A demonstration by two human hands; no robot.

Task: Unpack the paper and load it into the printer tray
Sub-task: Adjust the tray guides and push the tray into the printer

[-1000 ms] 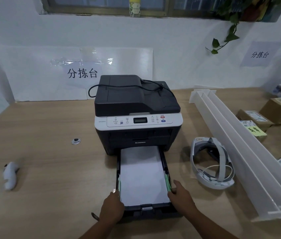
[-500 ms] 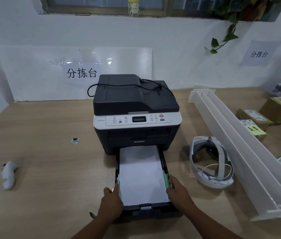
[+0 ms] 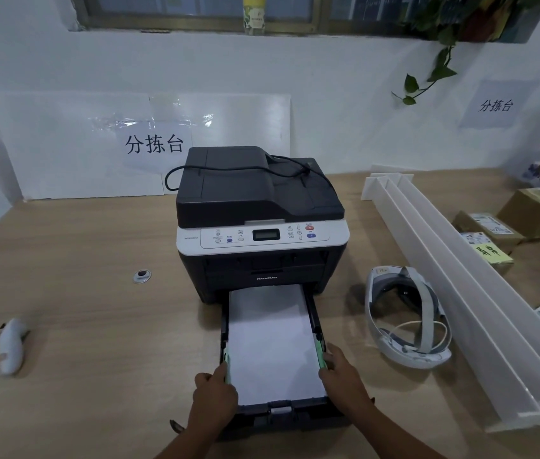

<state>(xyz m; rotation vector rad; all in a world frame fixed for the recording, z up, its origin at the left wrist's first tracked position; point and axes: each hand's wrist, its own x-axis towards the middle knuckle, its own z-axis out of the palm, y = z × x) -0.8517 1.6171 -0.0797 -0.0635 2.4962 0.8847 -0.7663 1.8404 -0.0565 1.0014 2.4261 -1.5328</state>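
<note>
Paper [image 3: 273, 342] already lies flat in the pulled-out tray [image 3: 281, 413], a white stack running from between your two hands away into the mouth of the printer [image 3: 262, 226]. You look to be at the settling step: the stack is in, and you are squaring it with the side guides. Your left hand [image 3: 214, 397] sits at the near-left corner, fingers curled in against the left green guide [image 3: 227, 364], and your right hand [image 3: 344, 380] mirrors it at the near-right corner, fingertips on the right green guide [image 3: 321, 357]. Whether you are pinching the guides or only pressing on them, the view does not show. The near edge of the stack lies just ahead of your knuckles, and the sheet edges touch the guides under your fingers.

Next, I judge, you need the guides snug to the paper without bowing it, then a straight, even push from both hands so the tray slides home.

Outward from your right hand a white headset [image 3: 407, 318] rests on the table [image 3: 79, 293], well apart; beyond your left lies a small white controller [image 3: 11, 346].
</note>
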